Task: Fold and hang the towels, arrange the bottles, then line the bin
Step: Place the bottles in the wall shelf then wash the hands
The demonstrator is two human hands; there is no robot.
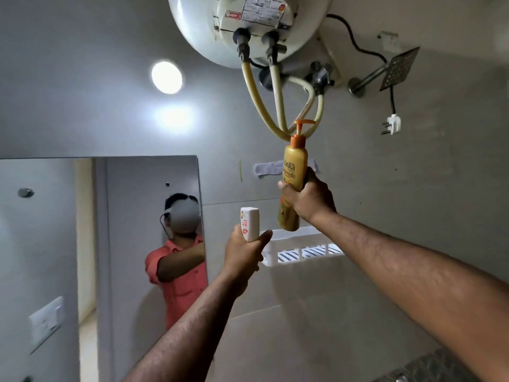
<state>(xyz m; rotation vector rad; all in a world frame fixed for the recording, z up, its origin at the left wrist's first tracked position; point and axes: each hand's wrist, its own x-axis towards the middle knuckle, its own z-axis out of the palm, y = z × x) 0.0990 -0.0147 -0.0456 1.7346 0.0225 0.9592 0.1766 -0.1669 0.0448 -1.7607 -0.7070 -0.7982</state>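
The right hand (308,198) holds a yellow pump bottle (292,177) upright, its grip closed around the middle, just above the white wall shelf (303,250). The left hand (243,250) holds a small white bottle (249,223) upright, its grip closed on the lower part, to the left of the shelf. Yellow hoses (278,103) hang from the water heater (248,26) down to the pump top. A mirror (110,230) is at the left, a shower head (398,68) and a loose plug (392,124) at the right.
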